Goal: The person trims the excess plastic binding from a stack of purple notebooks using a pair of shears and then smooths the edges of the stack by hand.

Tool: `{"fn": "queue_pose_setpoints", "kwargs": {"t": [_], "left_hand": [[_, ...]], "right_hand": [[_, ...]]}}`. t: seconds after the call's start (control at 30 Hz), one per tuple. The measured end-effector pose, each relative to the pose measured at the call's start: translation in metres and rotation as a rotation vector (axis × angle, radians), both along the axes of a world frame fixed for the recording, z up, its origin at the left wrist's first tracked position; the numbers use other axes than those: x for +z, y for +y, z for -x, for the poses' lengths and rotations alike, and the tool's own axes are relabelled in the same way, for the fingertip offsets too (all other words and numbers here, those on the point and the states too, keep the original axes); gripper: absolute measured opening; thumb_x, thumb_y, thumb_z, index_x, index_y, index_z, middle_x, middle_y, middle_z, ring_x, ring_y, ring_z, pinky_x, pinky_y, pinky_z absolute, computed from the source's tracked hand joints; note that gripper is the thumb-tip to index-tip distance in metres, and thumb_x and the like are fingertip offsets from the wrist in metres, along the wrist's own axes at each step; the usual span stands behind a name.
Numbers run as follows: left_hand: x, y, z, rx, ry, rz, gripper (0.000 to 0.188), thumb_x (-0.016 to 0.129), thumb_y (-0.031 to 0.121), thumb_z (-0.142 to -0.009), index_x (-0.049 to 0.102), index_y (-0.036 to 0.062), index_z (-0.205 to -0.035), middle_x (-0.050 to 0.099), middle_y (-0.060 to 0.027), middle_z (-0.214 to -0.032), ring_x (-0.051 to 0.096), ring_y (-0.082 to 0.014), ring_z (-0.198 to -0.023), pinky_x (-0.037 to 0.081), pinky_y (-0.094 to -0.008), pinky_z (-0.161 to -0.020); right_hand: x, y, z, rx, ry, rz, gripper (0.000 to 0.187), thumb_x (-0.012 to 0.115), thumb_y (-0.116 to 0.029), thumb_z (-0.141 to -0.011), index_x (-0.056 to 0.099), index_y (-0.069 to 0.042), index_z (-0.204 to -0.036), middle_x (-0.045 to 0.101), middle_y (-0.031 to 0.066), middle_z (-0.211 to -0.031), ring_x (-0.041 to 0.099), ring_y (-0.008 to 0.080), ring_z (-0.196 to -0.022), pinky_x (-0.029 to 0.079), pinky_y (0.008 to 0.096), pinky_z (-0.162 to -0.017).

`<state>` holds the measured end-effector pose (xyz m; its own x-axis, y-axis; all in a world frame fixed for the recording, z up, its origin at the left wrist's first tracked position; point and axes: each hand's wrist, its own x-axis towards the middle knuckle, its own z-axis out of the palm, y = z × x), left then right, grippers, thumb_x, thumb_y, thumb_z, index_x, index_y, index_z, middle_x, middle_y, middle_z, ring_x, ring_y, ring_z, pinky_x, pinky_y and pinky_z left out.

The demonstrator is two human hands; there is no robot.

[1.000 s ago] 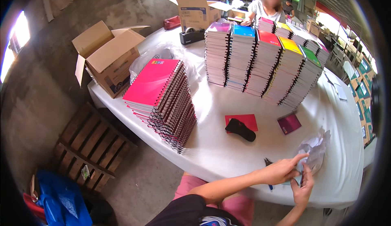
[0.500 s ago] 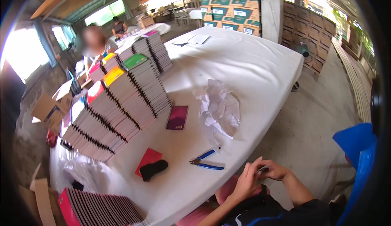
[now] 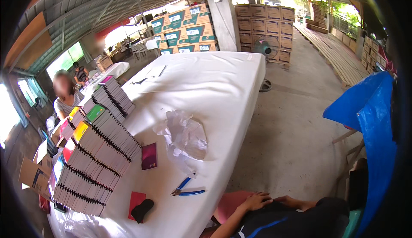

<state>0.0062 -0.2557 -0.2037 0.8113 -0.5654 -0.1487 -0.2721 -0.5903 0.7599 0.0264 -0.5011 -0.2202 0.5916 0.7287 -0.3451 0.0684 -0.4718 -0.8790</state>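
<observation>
My left hand [image 3: 258,201] lies flat on my lap, fingers stretched out toward my other hand. Beside it rests my right hand [image 3: 288,201], its fingers largely hidden behind the dark shirt. I see nothing in the left hand; whether the right one holds anything is hidden. On the white-covered table nearest my hands lie blue-handled cutting pliers [image 3: 189,192], their jaws pointing left. Left of them a black pouch-like thing [image 3: 142,211] partly covers a red notebook [image 3: 134,200]. A purple spiral notebook [image 3: 149,156] lies farther back, next to crumpled clear plastic wrap [image 3: 182,136].
Tall stacks of spiral notebooks [image 3: 96,161] fill the table's left side. An open carton [image 3: 36,176] stands beyond them. A blue tarp [image 3: 371,118] hangs at my right. Cartons [image 3: 266,28], a fan [image 3: 267,49] and a pillar [image 3: 223,19] stand behind the table [image 3: 206,77]. Two people are at the far left.
My view has swung right and up. My hands, raised together around a small dark thing before, have come down onto my lap; that thing is out of sight. The table items look unmoved.
</observation>
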Motion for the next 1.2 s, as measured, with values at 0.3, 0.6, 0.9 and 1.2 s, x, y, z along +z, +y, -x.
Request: {"fn": "queue_pose_setpoints", "kwargs": {"t": [0.3, 0.6, 0.9, 1.2], "left_hand": [[0.058, -0.004, -0.012, 0.018, -0.191, -0.355, 0.032, 0.042, 0.040, -0.088, 0.064, 0.0193, -0.101, 0.057, -0.0002, -0.110, 0.046, -0.0252, -0.108, 0.031, -0.0540, -0.093], [0.056, 0.007, -0.008, -0.014, -0.046, -0.257, 0.025, 0.049, 0.024, -0.077, 0.067, 0.0186, -0.093, 0.058, -0.0004, -0.110, 0.044, -0.0241, -0.111, 0.028, -0.0510, -0.093], [0.026, -0.019, -0.008, -0.133, -0.108, -0.172, 0.045, 0.056, 0.014, -0.070, 0.058, 0.0236, -0.114, 0.061, -0.0016, -0.107, 0.044, -0.0232, -0.118, 0.035, -0.0511, -0.092], [0.082, 0.014, -0.008, 0.006, -0.168, -0.583, 0.037, 0.057, 0.024, -0.076, 0.060, 0.0352, -0.111, 0.065, 0.0003, -0.097, 0.056, -0.0227, -0.100, 0.036, -0.0451, -0.087]], "right_hand": [[0.018, 0.011, -0.022, 0.138, -0.023, 0.019, 0.028, 0.049, -0.016, -0.091, 0.058, -0.007, -0.115, 0.059, 0.0111, -0.116, 0.056, 0.0239, -0.107, 0.042, 0.0332, -0.091], [0.045, 0.021, -0.029, 0.241, 0.018, -0.111, 0.032, 0.053, -0.006, -0.085, 0.055, -0.005, -0.118, 0.060, 0.0097, -0.113, 0.056, 0.0217, -0.108, 0.042, 0.0324, -0.093], [0.033, 0.022, -0.012, -0.350, 0.929, 0.016, 0.042, 0.045, -0.025, -0.093, 0.045, -0.003, -0.128, 0.049, 0.0072, -0.126, 0.047, 0.0183, -0.114, 0.039, 0.0329, -0.094], [0.059, 0.034, -0.040, 0.564, -0.007, 0.294, 0.062, 0.051, -0.011, -0.083, 0.029, -0.017, -0.140, 0.044, 0.0183, -0.125, 0.047, 0.0340, -0.114, 0.038, 0.0356, -0.093]]}}
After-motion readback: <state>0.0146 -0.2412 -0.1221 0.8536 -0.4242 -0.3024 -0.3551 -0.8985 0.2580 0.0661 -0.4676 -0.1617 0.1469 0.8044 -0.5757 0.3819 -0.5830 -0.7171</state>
